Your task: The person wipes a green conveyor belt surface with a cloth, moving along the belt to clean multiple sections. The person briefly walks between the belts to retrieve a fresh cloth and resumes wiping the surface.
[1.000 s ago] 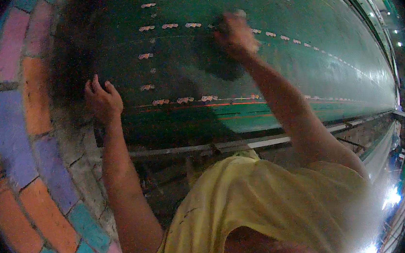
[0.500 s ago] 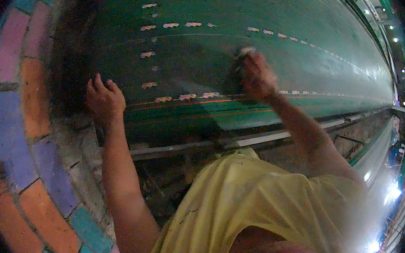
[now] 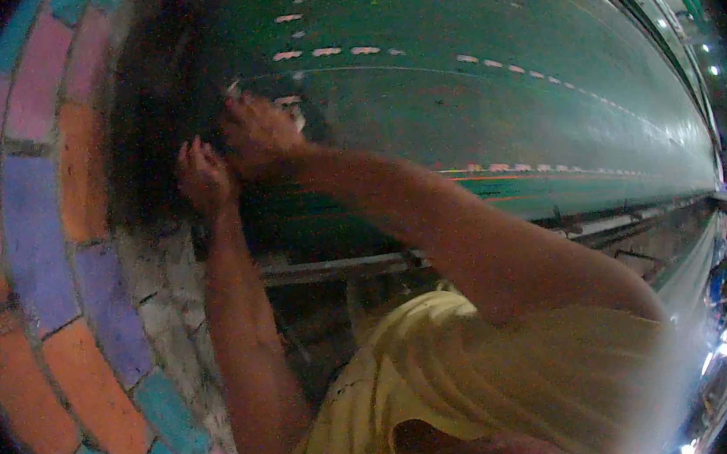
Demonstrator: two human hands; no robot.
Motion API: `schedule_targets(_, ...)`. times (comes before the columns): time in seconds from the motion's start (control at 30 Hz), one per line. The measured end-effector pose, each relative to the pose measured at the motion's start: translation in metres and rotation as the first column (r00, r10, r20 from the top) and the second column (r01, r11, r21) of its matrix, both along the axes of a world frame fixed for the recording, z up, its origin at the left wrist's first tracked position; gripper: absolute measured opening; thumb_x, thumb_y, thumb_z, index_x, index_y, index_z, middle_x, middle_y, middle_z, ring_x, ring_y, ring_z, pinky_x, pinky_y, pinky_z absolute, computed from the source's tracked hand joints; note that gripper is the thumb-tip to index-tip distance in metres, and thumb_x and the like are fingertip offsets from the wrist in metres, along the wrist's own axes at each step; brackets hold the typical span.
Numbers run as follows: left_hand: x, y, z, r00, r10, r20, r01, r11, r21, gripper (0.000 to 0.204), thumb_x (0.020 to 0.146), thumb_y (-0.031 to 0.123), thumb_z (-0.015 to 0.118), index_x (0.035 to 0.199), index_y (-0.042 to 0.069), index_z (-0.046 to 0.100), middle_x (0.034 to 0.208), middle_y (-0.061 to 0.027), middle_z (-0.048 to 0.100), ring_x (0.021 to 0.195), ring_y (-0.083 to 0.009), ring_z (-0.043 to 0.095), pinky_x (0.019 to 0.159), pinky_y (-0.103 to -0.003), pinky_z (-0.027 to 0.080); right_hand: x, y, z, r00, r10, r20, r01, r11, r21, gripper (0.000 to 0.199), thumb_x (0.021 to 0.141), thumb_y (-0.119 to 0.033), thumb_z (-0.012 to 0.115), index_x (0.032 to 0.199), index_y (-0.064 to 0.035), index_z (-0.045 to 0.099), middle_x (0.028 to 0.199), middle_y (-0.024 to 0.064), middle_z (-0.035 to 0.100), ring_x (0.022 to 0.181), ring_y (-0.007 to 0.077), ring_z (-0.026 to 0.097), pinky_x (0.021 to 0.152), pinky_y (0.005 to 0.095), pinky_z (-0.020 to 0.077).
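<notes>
A wide green sheet [image 3: 498, 83] with rows of pale dashes stretches away to the right. My left hand [image 3: 203, 174] rests against its dark left edge, fingers bent, with nothing seen in it. My right hand [image 3: 257, 135] reaches across my body and presses on the sheet just right of and above the left hand, almost touching it. Its fingers are curled, and a small pale bit shows at its far side. Whether that is something held or one of the sheet's dashes is unclear.
A wall of painted blocks [image 3: 34, 259] in purple, orange, pink and teal curves down the left side. A grey metal rail [image 3: 341, 268] runs under the sheet. My yellow shirt [image 3: 502, 389] fills the lower middle. Small lights [image 3: 720, 70] dot the right rim.
My right hand has swept down and left across the sheet, from the upper middle to beside my left hand. The left hand has stayed at the sheet's edge.
</notes>
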State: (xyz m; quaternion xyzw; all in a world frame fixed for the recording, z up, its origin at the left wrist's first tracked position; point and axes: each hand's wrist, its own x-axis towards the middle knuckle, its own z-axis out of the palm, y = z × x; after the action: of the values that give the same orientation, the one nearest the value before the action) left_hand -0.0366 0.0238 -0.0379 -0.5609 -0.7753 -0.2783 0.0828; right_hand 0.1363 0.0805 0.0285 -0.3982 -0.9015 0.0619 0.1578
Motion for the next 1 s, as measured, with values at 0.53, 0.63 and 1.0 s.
schedule_targets(0.53,0.033,-0.036,0.039,0.902,-0.159,-0.402,0.146,0.987,-0.064,0.06,0.109,0.033,0.068,0.164,0.013,0.056,0.171,-0.0176,0.051,0.157,-0.0419,0.047,0.133,-0.061,0.029,0.653,-0.109,0.017,0.516,-0.852,0.091,0.856,0.514,-0.048,0.067,0.105,-0.046,0.068,0.164,-0.018,0.056,0.173,0.0132,0.05,0.157,0.0402,0.048,0.13,0.0569,0.0385)
schedule_targets(0.63,0.1,-0.061,0.038,0.954,-0.141,-0.265,0.098,0.981,-0.169,0.062,0.11,0.038,0.066,0.167,0.014,0.053,0.175,-0.0177,0.046,0.161,-0.042,0.041,0.135,-0.063,0.023,0.752,-0.138,0.008,0.323,-0.918,0.231,0.931,0.353,0.098,0.063,0.109,-0.048,0.061,0.163,-0.0138,0.059,0.173,0.0144,0.051,0.161,0.0365,0.046,0.133,0.0565,0.034)
schedule_targets(1.0,0.212,-0.061,0.05,0.959,0.185,-0.215,-0.252,0.906,-0.341,0.064,0.114,0.051,0.058,0.167,0.016,0.053,0.175,-0.0197,0.044,0.164,-0.0424,0.036,0.132,-0.062,0.028,0.826,0.092,0.0,0.325,-0.909,0.262,0.929,0.358,0.089,0.047,0.108,-0.047,0.063,0.143,-0.0179,0.073,0.156,0.0189,0.065,0.146,0.0413,0.059,0.119,0.0532,0.0516)
